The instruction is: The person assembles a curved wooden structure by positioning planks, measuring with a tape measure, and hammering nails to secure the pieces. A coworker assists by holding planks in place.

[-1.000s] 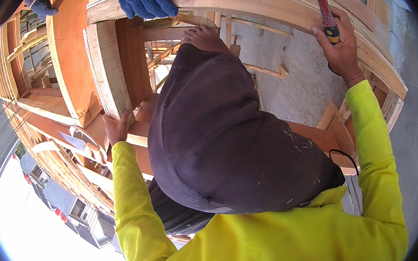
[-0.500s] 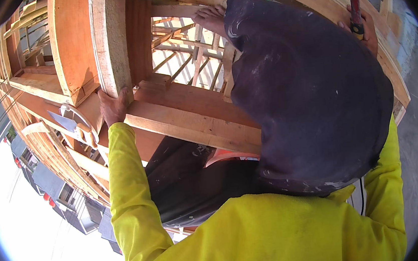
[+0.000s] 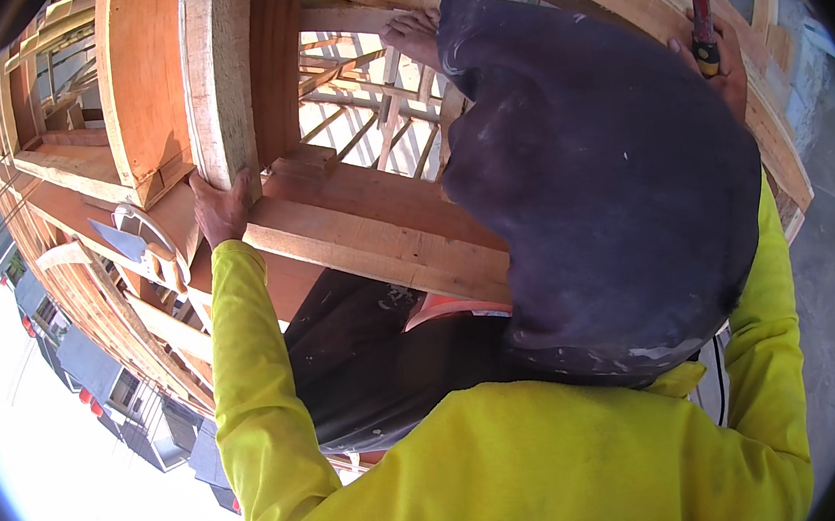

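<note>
My left hand (image 3: 222, 209) is closed around the lower end of an upright wooden post (image 3: 218, 89), where it meets a long timber beam (image 3: 375, 239). At the far right my right hand (image 3: 726, 65) grips a hammer (image 3: 701, 7) by its red and black handle, its metal head partly cut off by the picture's edge. Between my arms, my bent leg in dark, paint-marked trousers (image 3: 611, 182) covers much of the timber frame. What looks like my bare foot (image 3: 411, 35) rests on a crosspiece beyond it.
A trowel (image 3: 124, 240) with a pale blade lies left of my left hand, beside a white curved item (image 3: 155, 230). Slatted timber framing (image 3: 88, 282) curves along the left, with rooftops (image 3: 95, 352) far below. Sticks and struts (image 3: 361, 95) show through the opening ahead.
The whole view has shifted a little, with the timber and my knee now slightly farther left. The hammer sits slightly lower in the picture. Both hands keep their hold.
</note>
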Demonstrator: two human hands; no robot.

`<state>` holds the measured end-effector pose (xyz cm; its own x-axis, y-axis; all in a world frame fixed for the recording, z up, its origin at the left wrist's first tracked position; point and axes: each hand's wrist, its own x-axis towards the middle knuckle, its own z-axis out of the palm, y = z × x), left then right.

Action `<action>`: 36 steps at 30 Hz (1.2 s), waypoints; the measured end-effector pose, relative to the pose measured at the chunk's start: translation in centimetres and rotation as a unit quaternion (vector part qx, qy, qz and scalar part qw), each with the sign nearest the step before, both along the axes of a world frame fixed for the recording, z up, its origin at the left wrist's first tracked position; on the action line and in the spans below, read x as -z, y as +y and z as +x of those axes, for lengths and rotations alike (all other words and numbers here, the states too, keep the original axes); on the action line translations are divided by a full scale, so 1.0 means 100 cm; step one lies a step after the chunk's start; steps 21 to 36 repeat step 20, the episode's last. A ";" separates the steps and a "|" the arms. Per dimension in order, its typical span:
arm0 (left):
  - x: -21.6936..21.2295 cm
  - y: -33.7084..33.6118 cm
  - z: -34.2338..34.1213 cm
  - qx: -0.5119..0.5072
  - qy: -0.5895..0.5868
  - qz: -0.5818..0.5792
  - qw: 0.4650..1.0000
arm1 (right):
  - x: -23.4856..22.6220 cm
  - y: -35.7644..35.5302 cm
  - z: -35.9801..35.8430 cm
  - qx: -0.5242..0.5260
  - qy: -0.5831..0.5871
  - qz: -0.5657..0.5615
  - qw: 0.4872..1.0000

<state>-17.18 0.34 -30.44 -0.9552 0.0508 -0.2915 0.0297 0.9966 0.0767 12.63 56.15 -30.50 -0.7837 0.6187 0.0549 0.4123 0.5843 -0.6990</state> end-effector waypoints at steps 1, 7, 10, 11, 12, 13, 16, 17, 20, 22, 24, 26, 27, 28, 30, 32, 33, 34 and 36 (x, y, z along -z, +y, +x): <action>0.001 0.000 -0.001 -0.003 -0.002 -0.006 1.000 | -0.001 0.000 -0.001 -0.004 0.002 0.015 1.000; 0.005 -0.010 -0.003 0.006 0.011 -0.015 1.000 | 0.001 0.000 0.000 -0.008 0.003 0.019 1.000; 0.004 -0.006 -0.003 0.018 0.010 -0.007 1.000 | 0.003 0.000 0.002 -0.005 0.009 0.009 1.000; 0.002 -0.004 -0.002 0.021 0.007 -0.004 1.000 | 0.004 0.000 0.002 -0.006 0.012 0.008 1.000; 0.001 -0.004 -0.002 0.019 0.006 -0.002 1.000 | 0.003 0.000 0.001 -0.008 0.012 0.014 1.000; 0.001 -0.004 -0.002 0.018 0.005 0.000 1.000 | 0.002 0.000 0.001 -0.009 0.012 0.020 1.000; 0.001 -0.006 -0.002 0.020 0.008 -0.002 1.000 | 0.003 0.000 0.000 -0.013 0.019 0.021 1.000; 0.002 -0.006 -0.002 0.022 0.009 -0.004 1.000 | 0.003 0.000 0.001 -0.014 0.022 0.019 0.999; 0.004 -0.006 -0.004 0.016 0.007 -0.003 1.000 | 0.001 0.001 0.001 -0.010 0.010 -0.001 1.000; 0.004 -0.006 -0.004 0.016 0.007 -0.003 1.000 | 0.001 0.001 0.001 -0.010 0.010 -0.001 1.000; 0.004 -0.006 -0.004 0.016 0.007 -0.003 1.000 | 0.001 0.001 0.001 -0.010 0.010 -0.001 1.000; 0.004 -0.006 -0.004 0.016 0.007 -0.003 1.000 | 0.001 0.001 0.001 -0.010 0.010 -0.001 1.000; 0.004 -0.006 -0.004 0.016 0.007 -0.003 1.000 | 0.001 0.001 0.001 -0.010 0.010 -0.001 1.000; 0.004 -0.006 -0.004 0.016 0.007 -0.003 1.000 | 0.001 0.001 0.001 -0.010 0.010 -0.001 1.000; 0.004 -0.006 -0.004 0.016 0.007 -0.003 1.000 | 0.001 0.001 0.001 -0.010 0.010 -0.001 1.000; 0.004 -0.006 -0.004 0.016 0.007 -0.003 1.000 | 0.001 0.001 0.001 -0.010 0.010 -0.001 1.000; 0.004 -0.006 -0.004 0.016 0.007 -0.003 1.000 | 0.001 0.001 0.001 -0.010 0.010 -0.001 1.000; 0.004 -0.006 -0.004 0.016 0.007 -0.003 1.000 | 0.001 0.001 0.001 -0.010 0.010 -0.001 1.000; 0.004 -0.006 -0.004 0.016 0.007 -0.003 1.000 | 0.001 0.001 0.001 -0.010 0.010 -0.001 1.000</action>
